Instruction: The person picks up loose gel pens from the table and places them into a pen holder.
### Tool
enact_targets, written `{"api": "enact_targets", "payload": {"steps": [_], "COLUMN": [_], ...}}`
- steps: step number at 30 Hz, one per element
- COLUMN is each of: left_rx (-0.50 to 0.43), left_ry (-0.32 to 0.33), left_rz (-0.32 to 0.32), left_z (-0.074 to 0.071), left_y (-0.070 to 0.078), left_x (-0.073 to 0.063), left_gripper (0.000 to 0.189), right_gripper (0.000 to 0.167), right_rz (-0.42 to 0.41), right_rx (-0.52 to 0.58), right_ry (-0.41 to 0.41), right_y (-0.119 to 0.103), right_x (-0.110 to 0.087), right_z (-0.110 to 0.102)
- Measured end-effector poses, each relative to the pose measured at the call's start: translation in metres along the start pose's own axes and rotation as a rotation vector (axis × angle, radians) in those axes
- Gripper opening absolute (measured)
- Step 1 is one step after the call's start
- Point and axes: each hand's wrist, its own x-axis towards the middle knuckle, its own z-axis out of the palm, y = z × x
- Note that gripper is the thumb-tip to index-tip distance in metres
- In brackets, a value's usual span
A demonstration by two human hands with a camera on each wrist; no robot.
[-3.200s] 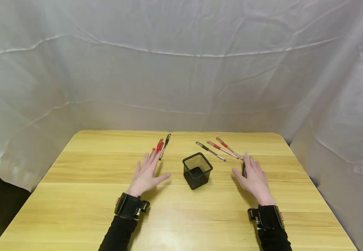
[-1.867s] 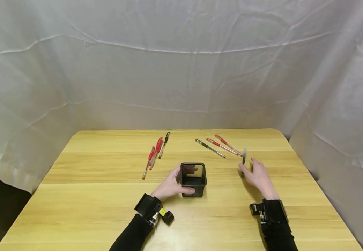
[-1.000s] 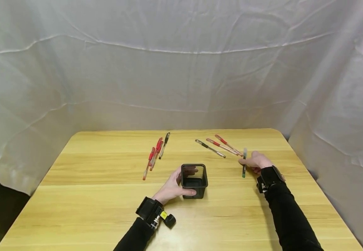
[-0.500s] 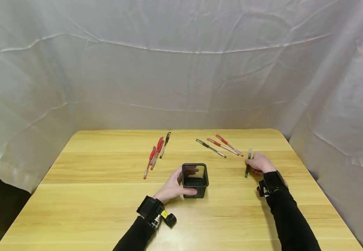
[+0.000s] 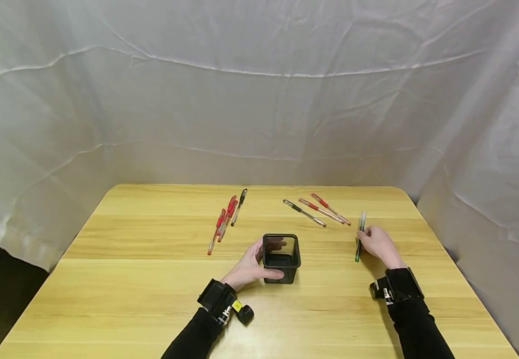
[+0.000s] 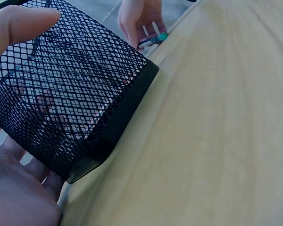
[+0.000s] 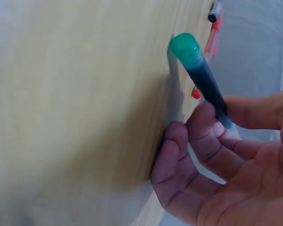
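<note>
Head view: white cloth (image 5: 259, 114) behind yellow wooden counter (image 5: 142, 289); left hand (image 5: 247, 269) holds black mesh cup (image 5: 291, 274), right hand (image 5: 378, 244) green-ended pen (image 5: 361, 223).

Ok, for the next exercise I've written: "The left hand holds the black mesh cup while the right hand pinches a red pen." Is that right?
Not quite: the pen in the right hand isn't red but dark, with green at one end, as the right wrist view shows. The left hand does hold the black mesh cup.
</note>
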Motion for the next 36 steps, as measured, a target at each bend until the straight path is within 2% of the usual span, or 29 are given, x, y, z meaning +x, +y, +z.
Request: {"api": "enact_targets", "payload": {"steps": [3,8,17,22,31,36], "left_rx": [0.000,0.003,0.010,0.012,0.008,0.004], "left_ry": [0.000,0.005,0.003,-0.002,0.008,0.006], "left_rz": [-0.003,-0.029,-0.044,-0.033,-0.040,-0.038], "left_z": [0.000,0.001,0.001,0.000,0.000,0.001], "left_y": [0.000,0.001,0.001,0.001,0.001,0.002], "left_x": [-0.001,0.000,0.000,0.000,0.000,0.000], "left_gripper": [0.079,0.077,0.078,0.077,0.075,0.075], "right_gripper": [0.030,0.035,0.032,0.028,0.019,0.015], "right_rz": [-0.008,-0.033,-0.112,-0.189,-0.352,-0.496], "right_rx": [0.053,0.087,0.087,0.120,0.241,0.322], "right_ry": [0.026,0.105,0.322,0.450,0.676,0.769], "right_y": [0.000,0.003,-0.009,-0.021,-0.045,-0.061], "right_x": [-0.006,-0.016,-0.035,-0.045,-0.054,-0.058], "right_z": [0.001,0.004,0.008,0.010,0.017,0.020]}}
